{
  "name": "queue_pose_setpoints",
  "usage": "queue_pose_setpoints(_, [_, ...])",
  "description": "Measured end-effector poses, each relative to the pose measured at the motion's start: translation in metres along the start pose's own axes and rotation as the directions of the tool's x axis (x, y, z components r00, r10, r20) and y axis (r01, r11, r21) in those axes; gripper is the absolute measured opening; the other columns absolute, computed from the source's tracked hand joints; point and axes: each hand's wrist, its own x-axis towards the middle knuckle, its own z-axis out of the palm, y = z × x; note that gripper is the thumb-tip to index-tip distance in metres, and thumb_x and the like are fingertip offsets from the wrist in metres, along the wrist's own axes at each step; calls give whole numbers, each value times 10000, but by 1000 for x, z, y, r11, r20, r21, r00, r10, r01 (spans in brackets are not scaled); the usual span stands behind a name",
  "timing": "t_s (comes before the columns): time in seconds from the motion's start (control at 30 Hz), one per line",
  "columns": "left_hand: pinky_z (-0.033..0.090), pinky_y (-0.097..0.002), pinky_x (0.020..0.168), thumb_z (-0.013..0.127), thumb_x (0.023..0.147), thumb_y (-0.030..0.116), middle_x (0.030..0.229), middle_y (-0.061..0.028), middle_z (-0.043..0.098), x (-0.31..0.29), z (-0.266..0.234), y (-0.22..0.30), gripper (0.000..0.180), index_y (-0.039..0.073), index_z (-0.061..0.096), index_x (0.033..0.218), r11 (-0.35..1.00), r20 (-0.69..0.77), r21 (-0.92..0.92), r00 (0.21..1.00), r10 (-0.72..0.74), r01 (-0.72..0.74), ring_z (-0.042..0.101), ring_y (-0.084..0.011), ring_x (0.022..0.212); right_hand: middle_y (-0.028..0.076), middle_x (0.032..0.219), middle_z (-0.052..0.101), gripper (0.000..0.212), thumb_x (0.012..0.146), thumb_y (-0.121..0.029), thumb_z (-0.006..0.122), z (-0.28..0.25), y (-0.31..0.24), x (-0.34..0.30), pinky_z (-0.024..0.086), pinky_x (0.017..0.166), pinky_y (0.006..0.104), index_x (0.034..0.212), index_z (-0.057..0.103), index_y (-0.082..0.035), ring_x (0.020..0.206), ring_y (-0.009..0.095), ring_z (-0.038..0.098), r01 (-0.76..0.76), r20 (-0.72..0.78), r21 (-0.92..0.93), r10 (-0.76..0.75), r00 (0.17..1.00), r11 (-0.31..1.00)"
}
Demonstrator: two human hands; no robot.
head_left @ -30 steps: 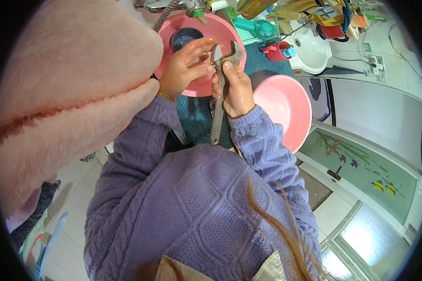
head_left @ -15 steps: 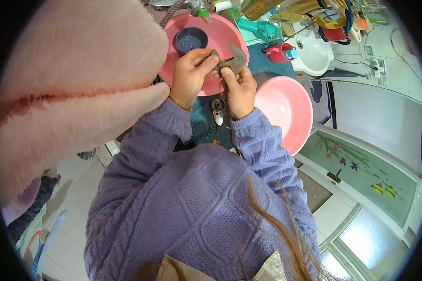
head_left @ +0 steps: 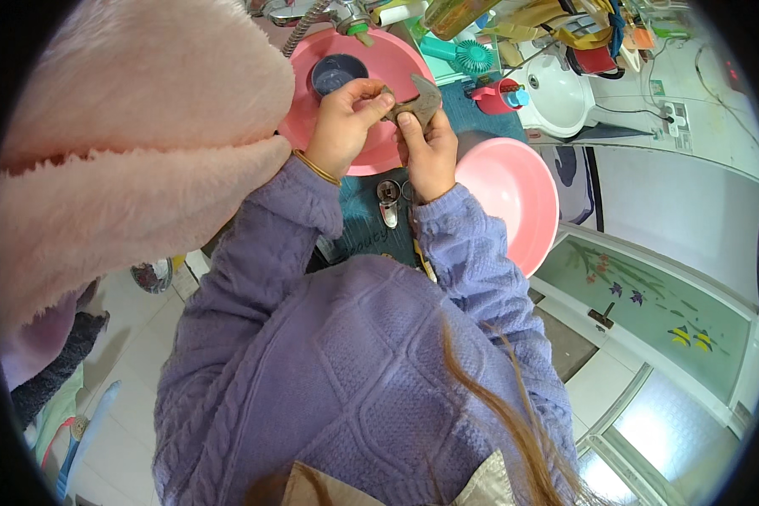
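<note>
Both my hands hold a grey-brown flat piece [head_left: 425, 99] over the large pink basin [head_left: 401, 59]; it bends and ends in a pointed flap, and I cannot make out its kind. My left hand [head_left: 342, 128] pinches its left end between thumb and fingers. On the other side, my right hand [head_left: 433, 158] grips it with the thumb on top and the fingers partly hidden behind. A dark blue-grey bowl [head_left: 339, 69] sits inside the basin, just beyond my left hand.
To the right stands a second pink basin [head_left: 514, 202]. A small metal and white piece [head_left: 388, 202] lies on the dark teal counter near me. Beyond are a tap [head_left: 350, 17], a green brush [head_left: 472, 56], a pink mug [head_left: 497, 97] and a white washbasin [head_left: 561, 97]. Fluffy pink fabric [head_left: 143, 169] hangs at left.
The view has shifted slightly. Both hands still hold the grey-brown piece, now tilted a little differently, with its flap pointing up and left.
</note>
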Motion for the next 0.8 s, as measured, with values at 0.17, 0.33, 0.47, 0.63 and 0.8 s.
queue_pose_setpoints(0.17, [450, -220, 732, 604, 832, 83, 894, -39, 573, -18, 5, 1, 190, -35, 568, 977, 995, 62, -12, 993, 96, -96, 526, -84, 842, 16, 764, 577, 226, 842, -58, 580, -9, -2, -16, 386, 500, 180, 1050, 507, -8, 593, 42, 494, -5, 73, 126, -4, 997, 992])
queue_pose_setpoints(0.33, [449, -216, 725, 592, 837, 75, 890, -22, 571, -27, 4, 22, 177, -22, 562, 983, 993, 81, -98, 994, 79, -71, 532, -79, 819, 44, 946, 588, 357, 808, -1, 606, -10, -13, -24, 445, 620, 203, 1143, 484, 1, 745, 74, 545, 45, 150, 153, -68, 986, 987])
queue_pose_setpoints(0.47, [451, -219, 724, 596, 836, 79, 883, -16, 575, -38, 6, 35, 183, -12, 558, 990, 992, 86, -33, 988, 125, -123, 539, -77, 804, 70, 1059, 577, 410, 782, 19, 633, 2, -30, -29, 468, 786, 257, 1161, 476, 2, 918, 135, 572, 77, 155, 227, -115, 981, 971])
queue_pose_setpoints(0.63, [452, -223, 720, 603, 828, 72, 872, -17, 577, -49, 14, 47, 180, -7, 555, 982, 984, 92, -25, 979, 180, -179, 538, -76, 789, 80, 1053, 588, 490, 771, 11, 654, 3, -38, -34, 463, 815, 280, 1216, 449, 5, 935, 146, 570, 42, 174, 167, -71, 982, 985])
queue_pose_setpoints(0.8, [452, -226, 715, 599, 826, 64, 858, -17, 574, -54, 16, 55, 166, -2, 555, 972, 977, 95, -19, 973, 212, -211, 540, -79, 790, 79, 1029, 593, 458, 806, -9, 621, -1, -47, -32, 468, 745, 267, 1224, 434, 11, 840, 125, 570, 71, 224, 119, -96, 970, 990])
